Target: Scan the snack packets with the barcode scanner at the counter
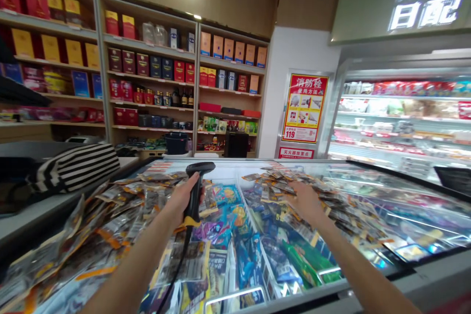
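Note:
My left hand is wrapped round the grip of a black handheld barcode scanner, held upright over the glass top of a chest freezer; its cable hangs down toward me. My right hand rests palm down, fingers spread, on a heap of small flat snack packets lying on the right side of the glass. Another heap of similar packets covers the left side. Through the glass between them show colourful frozen goods.
A striped bag lies on a counter at left. Wooden shelves with boxed goods and bottles fill the back wall. A red fire-hydrant poster hangs on a white pillar. An open chilled display case stands at right.

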Available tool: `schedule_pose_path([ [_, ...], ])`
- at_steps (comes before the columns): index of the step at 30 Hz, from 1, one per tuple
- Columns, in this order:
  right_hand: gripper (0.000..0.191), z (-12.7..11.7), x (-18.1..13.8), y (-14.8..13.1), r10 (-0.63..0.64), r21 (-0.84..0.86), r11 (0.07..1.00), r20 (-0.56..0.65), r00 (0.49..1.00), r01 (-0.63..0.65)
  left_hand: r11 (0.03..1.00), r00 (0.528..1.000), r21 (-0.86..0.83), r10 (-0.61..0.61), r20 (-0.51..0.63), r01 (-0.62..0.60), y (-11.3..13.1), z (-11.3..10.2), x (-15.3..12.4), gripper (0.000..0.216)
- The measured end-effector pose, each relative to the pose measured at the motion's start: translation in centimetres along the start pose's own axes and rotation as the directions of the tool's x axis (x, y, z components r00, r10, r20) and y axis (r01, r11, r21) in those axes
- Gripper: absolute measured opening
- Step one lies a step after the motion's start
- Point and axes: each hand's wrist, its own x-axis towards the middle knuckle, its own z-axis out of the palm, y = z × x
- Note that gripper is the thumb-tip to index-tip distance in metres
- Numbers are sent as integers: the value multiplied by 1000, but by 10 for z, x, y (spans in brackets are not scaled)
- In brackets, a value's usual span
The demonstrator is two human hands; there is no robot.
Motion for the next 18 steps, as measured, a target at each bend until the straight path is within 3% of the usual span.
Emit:
schedule_pose_path([
  [2, 37, -11, -1, 33, 122, -151, 982, 31, 992, -116, 1000, 1000, 0, -7, 26, 7, -7, 4, 5, 30],
  [4, 35, -13, -2, 57, 212, -225, 959, 152, 965, -175, 1000, 999, 0, -12, 52, 12, -14, 3, 9, 31],
  [7, 30, -7, -2, 77, 237, -186, 964, 284, 929, -189, 1000, 997, -17, -25, 79, 26, -20, -3, 9, 31],
  [9, 27, -3, 1, 80, 214, -87, 976, 274, 938, -197, 998, 994, -22, -60, 88, 62, -19, -6, 6, 31],
  [13, 26, 4, 14, 47, 177, 339, 920, 87, 980, -196, 989, 986, -42, -134, 103, 139, -10, -8, -4, 30],
  [15, 31, 15, 19, 12, 214, 616, 768, 16, 977, -179, 984, 978, -67, -154, 140, 164, -7, -8, -7, 29],
  [18, 31, 46, 24, -45, 196, 860, 485, 71, 978, -159, 973, 956, -50, -209, 208, 224, -6, -7, -12, 30],
])
